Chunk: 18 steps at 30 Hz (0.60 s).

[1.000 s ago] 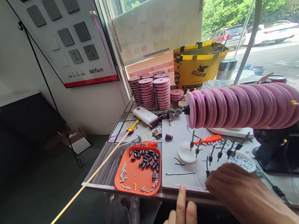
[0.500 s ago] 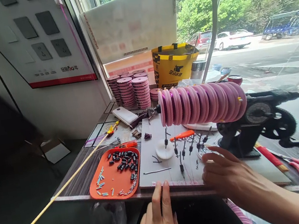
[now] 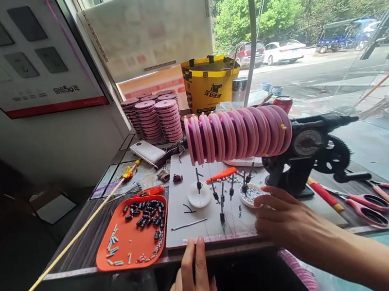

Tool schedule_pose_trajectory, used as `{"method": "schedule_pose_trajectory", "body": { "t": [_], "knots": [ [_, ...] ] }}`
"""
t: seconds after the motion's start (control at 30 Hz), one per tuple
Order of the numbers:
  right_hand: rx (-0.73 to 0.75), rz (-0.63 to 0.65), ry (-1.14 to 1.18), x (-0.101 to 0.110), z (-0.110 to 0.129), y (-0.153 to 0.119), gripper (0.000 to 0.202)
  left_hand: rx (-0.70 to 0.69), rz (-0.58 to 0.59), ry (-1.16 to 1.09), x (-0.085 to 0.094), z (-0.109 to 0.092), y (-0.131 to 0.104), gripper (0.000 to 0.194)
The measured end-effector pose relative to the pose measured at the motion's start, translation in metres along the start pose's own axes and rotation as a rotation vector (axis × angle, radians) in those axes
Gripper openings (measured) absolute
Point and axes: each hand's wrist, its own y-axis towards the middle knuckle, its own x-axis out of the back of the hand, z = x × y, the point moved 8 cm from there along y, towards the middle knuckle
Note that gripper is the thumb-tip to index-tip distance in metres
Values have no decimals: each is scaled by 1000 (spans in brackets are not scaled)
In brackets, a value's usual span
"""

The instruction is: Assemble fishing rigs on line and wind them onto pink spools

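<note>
Straight out, holds index and middle fingers of the left hand [image 3: 188, 289] close together, with the others curled in and both tips at the front edge of the pale board [image 3: 175, 207]; cannot tell of any hold on a thread there. Bends the fingers of the right hand [image 3: 282, 212] inward, close together, beside one round dish [image 3: 245, 204] of white beads, too many to count; cannot see into the grip. Between the hands and beyond, about seven black stemmed pieces [image 3: 232, 191] on the board, some overlapping. Around them, one white disc [image 3: 196, 200], one thin rod [image 3: 189, 224], one orange-handled tool [image 3: 221, 174]. Just above, roughly a dozen pink discs [image 3: 237, 134] on one black winder [image 3: 297, 173]. Leftward, one orange tray [image 3: 131, 234], bare in its middle, right at the table edge. Rightward, one pair of scissors [image 3: 369, 209], near the same edge. For moving, bare board around the rod and bare wood on the table [image 3: 82, 254] left of the tray
</note>
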Motion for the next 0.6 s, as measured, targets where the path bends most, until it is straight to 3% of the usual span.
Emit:
{"method": "schedule_pose_trajectory", "body": {
  "t": [0.47,0.6],
  "knots": [
    [12,-35,39,1,-4,-4,26,25,-11,15,-2,0,3,72],
    [-18,-66,143,8,-1,-5,24,100,-10,-192,3,10,2,70]
  ]
}}
